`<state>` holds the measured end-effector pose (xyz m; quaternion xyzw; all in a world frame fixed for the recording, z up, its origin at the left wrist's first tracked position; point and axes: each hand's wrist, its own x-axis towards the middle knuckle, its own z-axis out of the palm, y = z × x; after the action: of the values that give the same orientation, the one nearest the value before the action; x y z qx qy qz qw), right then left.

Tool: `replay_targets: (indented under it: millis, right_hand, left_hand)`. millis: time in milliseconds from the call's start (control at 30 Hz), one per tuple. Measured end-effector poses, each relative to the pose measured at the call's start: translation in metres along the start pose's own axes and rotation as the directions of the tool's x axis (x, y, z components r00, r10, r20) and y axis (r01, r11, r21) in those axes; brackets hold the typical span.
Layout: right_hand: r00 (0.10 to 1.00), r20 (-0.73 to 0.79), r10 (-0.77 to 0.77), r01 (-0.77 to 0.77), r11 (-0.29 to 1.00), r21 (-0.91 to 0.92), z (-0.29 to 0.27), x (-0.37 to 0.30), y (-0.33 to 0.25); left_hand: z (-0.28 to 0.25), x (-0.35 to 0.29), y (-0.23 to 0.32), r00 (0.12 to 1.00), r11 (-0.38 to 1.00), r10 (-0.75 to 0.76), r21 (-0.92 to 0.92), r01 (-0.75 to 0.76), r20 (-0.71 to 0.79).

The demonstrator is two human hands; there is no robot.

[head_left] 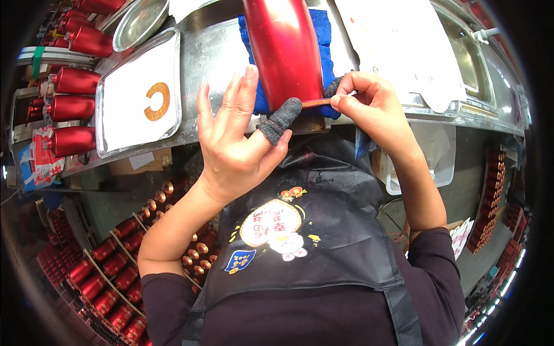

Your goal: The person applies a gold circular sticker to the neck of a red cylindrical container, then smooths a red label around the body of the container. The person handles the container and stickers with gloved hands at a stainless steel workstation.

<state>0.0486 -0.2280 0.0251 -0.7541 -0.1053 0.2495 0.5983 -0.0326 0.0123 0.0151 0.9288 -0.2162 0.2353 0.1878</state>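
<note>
A glossy red bottle-shaped vessel [288,52] lies on a folded blue cloth [324,34], its near end toward me. My right hand [369,104] pinches one end of a thin orange-brown strip [316,104] along the vessel's near edge. At the strip's other end rests the index fingertip of my left hand [236,130], covered by a dark grey knitted sleeve [280,121]. The left hand's other fingers are stretched upward and apart, holding nothing. A similar grey cover [333,86] shows partly behind my right hand. Whether the strip is stuck to the vessel, I cannot tell.
To the left, a clear tray [176,63] holds a white sheet with a gold C-shaped piece [156,101]. A metal bowl [140,23] stands behind it. Several red vessels [72,108] line the far left. White sheets [398,46] cover the right side. A clear bin [435,155] sits lower right.
</note>
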Motion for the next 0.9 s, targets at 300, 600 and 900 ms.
replay_targets:
  millis: [300,600,900]
  right_hand:
    - [1.000,0.000,-0.016,0.016,1.000,0.026,0.003,0.002,0.004]
    - [0.999,0.034,0.022,-0.019,0.997,-0.069,0.000,0.004,0.002]
    - [0.994,0.058,0.092,-0.088,0.993,-0.077,-0.009,-0.006,-0.020]
  left_hand:
    - [0.001,0.024,0.003,0.992,0.991,0.125,0.039,-0.125,0.011]
    - [0.032,0.031,0.001,0.989,0.996,-0.048,-0.082,0.036,-0.139]
    - [0.022,-0.031,-0.010,0.988,0.967,-0.145,-0.219,0.131,-0.051]
